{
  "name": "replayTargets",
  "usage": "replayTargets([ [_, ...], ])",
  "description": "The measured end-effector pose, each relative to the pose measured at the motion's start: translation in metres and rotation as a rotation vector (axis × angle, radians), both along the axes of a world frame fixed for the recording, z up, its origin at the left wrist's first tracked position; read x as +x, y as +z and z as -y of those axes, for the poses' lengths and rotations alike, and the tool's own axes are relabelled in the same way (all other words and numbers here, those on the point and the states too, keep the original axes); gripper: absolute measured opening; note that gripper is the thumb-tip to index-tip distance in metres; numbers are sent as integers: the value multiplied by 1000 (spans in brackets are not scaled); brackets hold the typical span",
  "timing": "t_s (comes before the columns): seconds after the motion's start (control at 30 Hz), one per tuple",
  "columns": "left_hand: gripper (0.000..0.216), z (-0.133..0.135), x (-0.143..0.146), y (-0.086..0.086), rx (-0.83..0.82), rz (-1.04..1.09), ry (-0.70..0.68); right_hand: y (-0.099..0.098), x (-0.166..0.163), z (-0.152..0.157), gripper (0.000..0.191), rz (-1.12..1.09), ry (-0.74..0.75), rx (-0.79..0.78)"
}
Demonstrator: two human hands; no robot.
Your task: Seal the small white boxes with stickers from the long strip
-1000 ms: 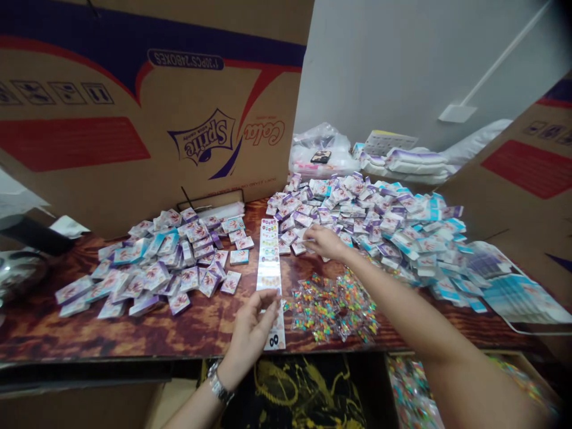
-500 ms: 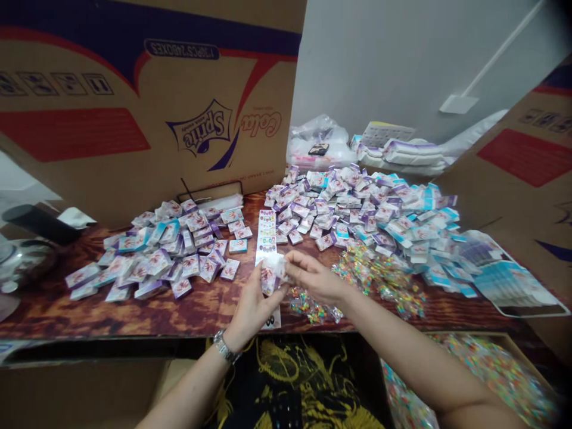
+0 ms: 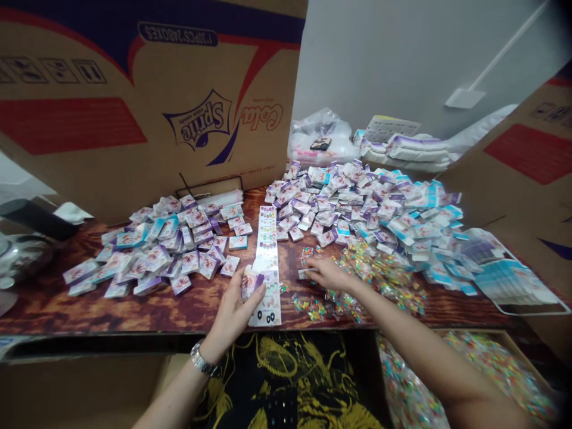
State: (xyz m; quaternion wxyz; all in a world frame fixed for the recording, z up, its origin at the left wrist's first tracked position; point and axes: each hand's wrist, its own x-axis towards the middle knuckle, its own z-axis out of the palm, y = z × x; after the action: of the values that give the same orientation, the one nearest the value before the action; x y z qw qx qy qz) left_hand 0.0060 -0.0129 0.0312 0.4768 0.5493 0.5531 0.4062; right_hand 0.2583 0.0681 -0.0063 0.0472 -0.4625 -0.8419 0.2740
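My left hand (image 3: 233, 308) grips a small purple and white box (image 3: 248, 282) near the front edge of the wooden table (image 3: 134, 310). A long sticker strip (image 3: 268, 262) lies flat just right of that box. My right hand (image 3: 325, 273) is closed in a pinch on a small clear packet (image 3: 306, 273) at the edge of a heap of clear packets with colourful bits (image 3: 379, 277). Left of the strip is a pile of the same small boxes (image 3: 165, 250). A bigger pile of boxes (image 3: 370, 208) covers the right back of the table.
A large cardboard box (image 3: 134, 101) stands upright behind the left pile. Another carton (image 3: 527, 155) leans at the right. Plastic bags (image 3: 319, 140) and stacked flat packs (image 3: 415, 152) lie at the back. Flat box blanks (image 3: 509, 274) sit at right; a carton of colourful packets (image 3: 473, 369) is below.
My right hand left the box held at the left hand and moved right and down to the colourful packets, pinching one. My left hand keeps the small box, slightly lower.
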Motion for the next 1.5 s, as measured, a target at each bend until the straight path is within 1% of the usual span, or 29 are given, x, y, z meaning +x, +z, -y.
replayTargets([
  [0.1,47,0,-1,-3,16,1,33,4,-15,5,13,-6,25,-41],
  [0.2,40,0,0,-3,7,-29,-2,-4,-37,14,18,12,7,-65],
  [0.27,41,1,-1,-5,9,-46,-23,-11,-48,19,23,39,-22,-53],
  [0.37,44,2,-4,-10,53,-96,-41,-18,-51,22,14,82,-44,-22],
  [0.43,47,3,-8,-15,112,-162,-44,-16,-46,22,12,90,-53,5],
  [0.5,50,4,-12,-18,174,-255,-43,-6,-37,22,10,79,-76,30],
  [0.57,51,5,-15,-19,214,-343,-44,12,-29,23,15,51,-102,49],
  [0.63,49,6,-14,-18,218,-393,-76,35,-25,27,20,-45,-129,103],
  [0.7,45,7,-11,-17,220,-395,-133,55,-27,34,19,-202,-133,224],
  [0.77,42,7,-7,-15,249,-373,-193,68,-32,41,15,-309,-59,395],
  [0.8,41,7,-6,-14,267,-360,-213,72,-35,44,16,-309,13,481],
  [0.87,40,7,-4,-12,293,-337,-232,72,-39,48,20,-231,191,616],
  [0.9,40,7,-5,-11,294,-328,-239,71,-40,48,22,-174,275,651],
  [0.97,41,8,-7,-9,287,-311,-259,69,-40,47,25,-79,392,640],
  [1.03,41,9,-10,-7,279,-303,-294,68,-38,44,26,-48,447,565],
  [1.1,41,10,-12,-5,283,-306,-326,70,-36,41,26,-93,469,473],
  [1.17,42,10,-11,-4,303,-319,-341,71,-35,40,24,-185,494,403],
  [1.23,43,10,-8,-2,325,-340,-338,72,-36,41,23,-251,524,379],
  [1.3,42,10,-5,-2,341,-375,-320,71,-39,43,24,-253,537,405],
  [1.33,42,10,-4,-2,352,-403,-304,71,-41,45,25,-240,524,425],
  [1.4,44,10,-2,-4,396,-489,-260,71,-46,48,27,-232,448,438],
  [1.5,46,13,0,-7,467,-662,-213,72,-56,52,23,-309,294,373],
])
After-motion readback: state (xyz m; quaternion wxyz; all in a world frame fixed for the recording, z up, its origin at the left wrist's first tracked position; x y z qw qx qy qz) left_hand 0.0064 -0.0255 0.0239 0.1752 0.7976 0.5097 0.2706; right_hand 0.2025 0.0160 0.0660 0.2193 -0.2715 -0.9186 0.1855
